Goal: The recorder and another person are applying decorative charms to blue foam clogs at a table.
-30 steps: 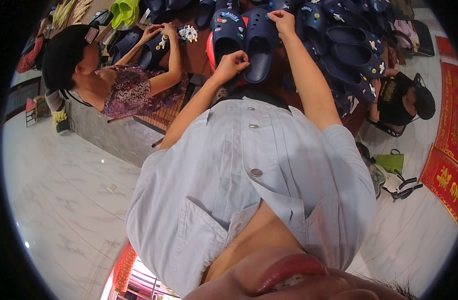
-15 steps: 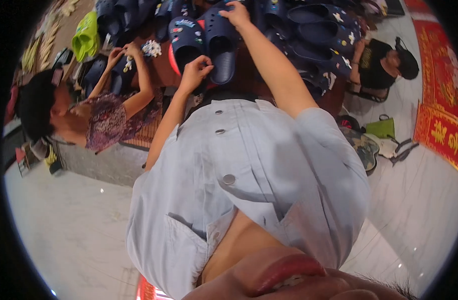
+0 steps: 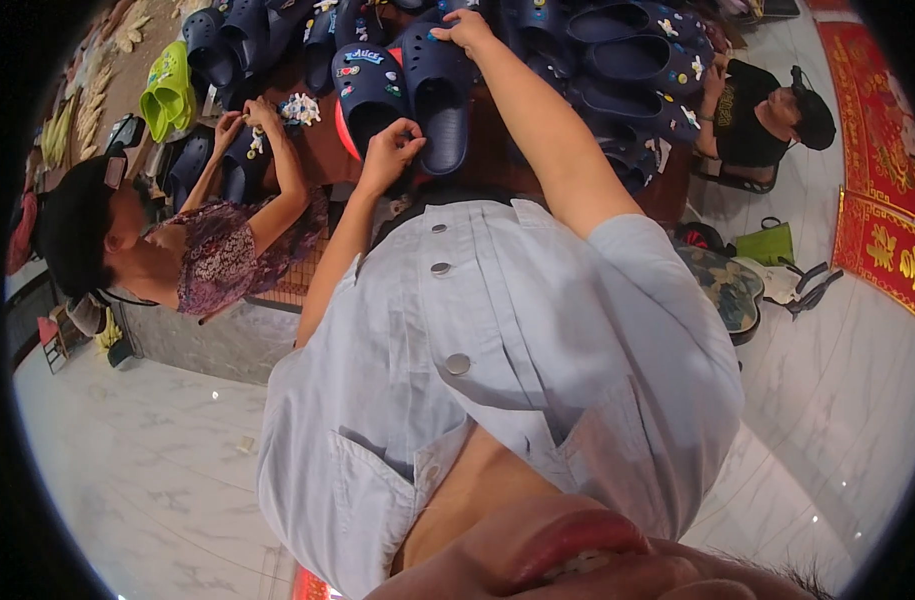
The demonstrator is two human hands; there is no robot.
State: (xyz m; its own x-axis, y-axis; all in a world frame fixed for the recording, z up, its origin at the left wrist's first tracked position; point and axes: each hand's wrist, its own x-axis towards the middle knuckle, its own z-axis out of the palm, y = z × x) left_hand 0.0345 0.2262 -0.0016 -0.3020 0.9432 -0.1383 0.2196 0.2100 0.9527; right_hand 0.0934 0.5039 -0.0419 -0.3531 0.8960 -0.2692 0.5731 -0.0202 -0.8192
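Note:
A plain navy clog [image 3: 443, 130] with a holed top lies on the table in front of me, its heel toward me. My right hand [image 3: 466, 32] grips its toe end, thumb and fingers on the upper. Close by its heel, my left hand [image 3: 392, 155] is closed with thumb and fingertips together; whatever is in them, if anything, is hidden. Just left lies a matching navy clog [image 3: 369, 80] bearing several coloured charms, with something red [image 3: 346, 130] showing along its edge.
More navy clogs, many with charms, line both sides; decorated ones [image 3: 627, 60] are stacked at right. Lime-green clogs [image 3: 167, 95] and a cluster of white charms [image 3: 300, 109] are at left. One person [image 3: 217, 245] works at left, another [image 3: 752, 115] sits at right.
The view has shifted slightly, so the surroundings sit a little lower. My hands stay at the same clog, the right at its toe and the left by its heel.

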